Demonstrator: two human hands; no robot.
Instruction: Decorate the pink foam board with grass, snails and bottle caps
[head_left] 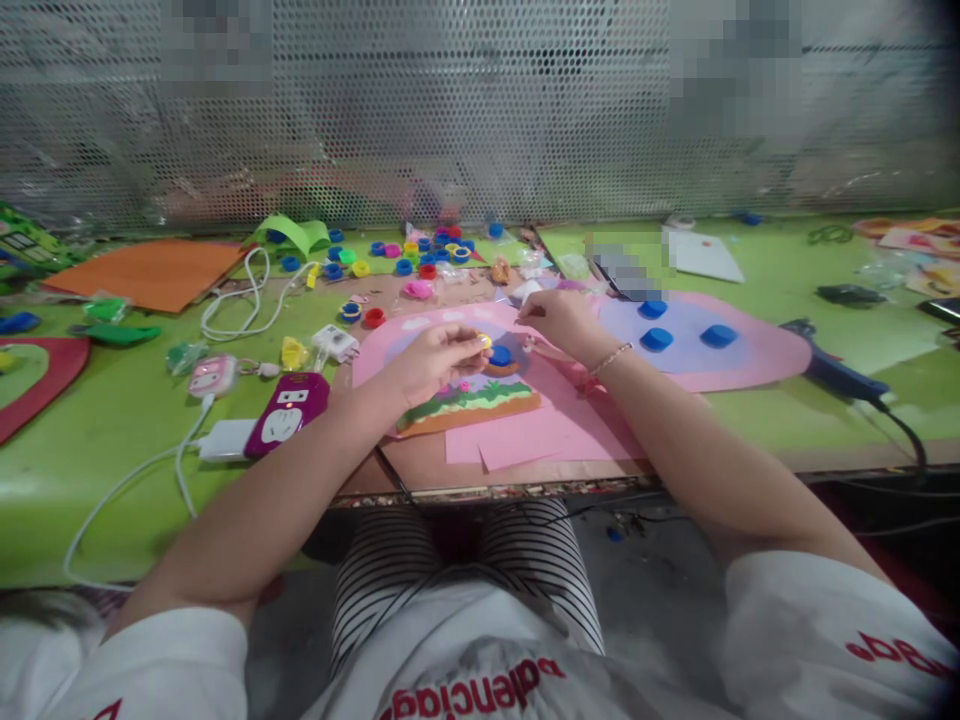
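My left hand (442, 362) is closed, thumb and fingers pinching a small yellow piece (486, 342) that may be a bottle cap. It hovers over a pink paper picture (420, 420) with a green and brown lower border. Just beyond the fingertips, a blue bottle cap (500, 356) lies on that picture. To the right, my right hand (561, 314) is in a pinch above the pink paper; what it holds, if anything, is too small to make out. Three more blue caps, one of them this near cap (657, 340), sit on a second pink and lilac paper (757, 345).
Loose coloured bottle caps (427, 248) lie at the back. A glue gun (844, 375) rests at the right, its cord hanging over the edge. A purple power socket (289, 412), white cables (244, 300) and orange paper (154, 272) are at the left. A perforated metal panel (465, 120) stands behind.
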